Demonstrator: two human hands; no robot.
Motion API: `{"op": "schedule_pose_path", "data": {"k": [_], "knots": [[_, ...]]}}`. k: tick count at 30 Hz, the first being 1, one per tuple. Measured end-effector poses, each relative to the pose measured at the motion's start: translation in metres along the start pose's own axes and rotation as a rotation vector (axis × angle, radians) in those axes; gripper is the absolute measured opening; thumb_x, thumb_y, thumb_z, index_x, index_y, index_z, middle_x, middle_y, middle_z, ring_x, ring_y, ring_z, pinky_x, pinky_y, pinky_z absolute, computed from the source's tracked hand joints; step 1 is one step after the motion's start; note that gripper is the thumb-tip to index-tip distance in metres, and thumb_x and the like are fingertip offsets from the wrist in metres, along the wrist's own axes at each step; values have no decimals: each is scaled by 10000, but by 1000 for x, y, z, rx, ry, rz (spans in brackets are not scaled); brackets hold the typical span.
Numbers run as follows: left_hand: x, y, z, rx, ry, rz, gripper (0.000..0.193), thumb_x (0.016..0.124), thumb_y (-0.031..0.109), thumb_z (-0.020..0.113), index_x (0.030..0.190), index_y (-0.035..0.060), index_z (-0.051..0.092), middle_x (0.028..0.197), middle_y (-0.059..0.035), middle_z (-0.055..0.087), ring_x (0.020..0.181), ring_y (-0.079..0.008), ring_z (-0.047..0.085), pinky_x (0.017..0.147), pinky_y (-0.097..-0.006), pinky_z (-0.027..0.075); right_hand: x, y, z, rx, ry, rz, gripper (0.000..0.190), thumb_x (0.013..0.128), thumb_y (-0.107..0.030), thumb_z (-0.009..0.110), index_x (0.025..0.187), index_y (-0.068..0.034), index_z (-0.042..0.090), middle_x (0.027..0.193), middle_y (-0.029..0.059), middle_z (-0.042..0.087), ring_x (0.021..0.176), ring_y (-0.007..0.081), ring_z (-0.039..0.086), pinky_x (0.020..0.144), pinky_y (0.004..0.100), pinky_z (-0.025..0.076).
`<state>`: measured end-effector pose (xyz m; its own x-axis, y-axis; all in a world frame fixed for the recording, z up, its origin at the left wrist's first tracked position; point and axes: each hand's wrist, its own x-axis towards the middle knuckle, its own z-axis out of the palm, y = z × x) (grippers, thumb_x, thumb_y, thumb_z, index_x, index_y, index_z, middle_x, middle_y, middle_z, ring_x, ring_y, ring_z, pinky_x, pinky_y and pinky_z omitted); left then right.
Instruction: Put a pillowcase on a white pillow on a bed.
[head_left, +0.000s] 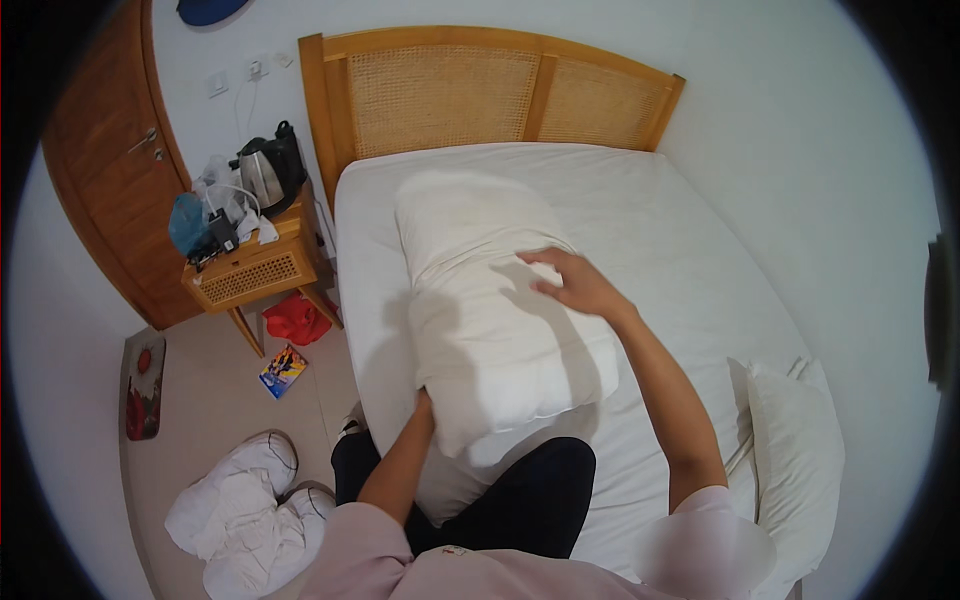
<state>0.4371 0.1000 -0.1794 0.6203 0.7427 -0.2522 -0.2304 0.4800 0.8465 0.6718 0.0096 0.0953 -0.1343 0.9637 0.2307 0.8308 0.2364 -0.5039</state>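
A white pillow (510, 322) lies lengthwise on the bed, its cover wrinkled across the middle. My left hand (426, 401) is at the pillow's near left corner; its fingers are hidden by the fabric, so its grip does not show. Above the right side of the pillow is my right hand (574, 281), thumb and fingers apart, holding nothing and casting a shadow on the cover. Beneath the pillow a white sheet (660, 247) covers the mattress. One of my knees, in dark trousers, rests at the bed's near edge.
Another pillow (795, 450) lies at the bed's right edge. A wood and cane headboard (442, 97) stands at the far end. On the left, a nightstand (251, 281) holds an electric kettle (262, 176) and plastic bags. White bedding (247, 517) and a red bag (298, 319) are on the floor.
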Motion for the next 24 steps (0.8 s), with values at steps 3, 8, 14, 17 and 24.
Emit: {"op": "schedule_pose_path", "data": {"k": [3,8,14,17,24], "knots": [[-28,-10,-50,-201,160,-80,659,777,261,590,1292,33,249,1273,-141,350,1151,-220,370,934,-314,337,-24,39,53,-88,-158,48,546,737,-233,607,1234,-131,406,1201,127,444,1130,278,390,941,363,316],[-56,54,11,872,275,803,463,705,118,647,1124,60,458,1034,-113,508,887,-212,533,770,-277,430,-37,32,93,-161,-263,198,608,711,-314,633,1248,-167,388,1272,125,366,1160,295,352,934,391,323],[-41,69,12,819,397,675,332,660,-34,532,980,51,509,823,-104,558,767,-203,546,687,-270,412,-51,-42,154,-477,-158,-123,839,590,-424,684,1304,-249,279,1368,110,200,1271,251,174,962,583,151],[-55,65,30,828,359,648,283,686,-33,450,951,43,511,705,-173,563,652,-308,569,621,-321,435,-81,-59,192,-461,-282,-356,891,556,-422,696,1313,-288,245,1390,71,159,1294,234,104,983,588,85],[-82,26,8,753,500,562,256,702,-18,505,957,5,499,777,-177,562,724,-286,570,661,-301,434,-15,-52,169,-171,355,-248,337,650,-214,662,961,-132,563,1015,53,493,970,238,465,813,395,354]]}}
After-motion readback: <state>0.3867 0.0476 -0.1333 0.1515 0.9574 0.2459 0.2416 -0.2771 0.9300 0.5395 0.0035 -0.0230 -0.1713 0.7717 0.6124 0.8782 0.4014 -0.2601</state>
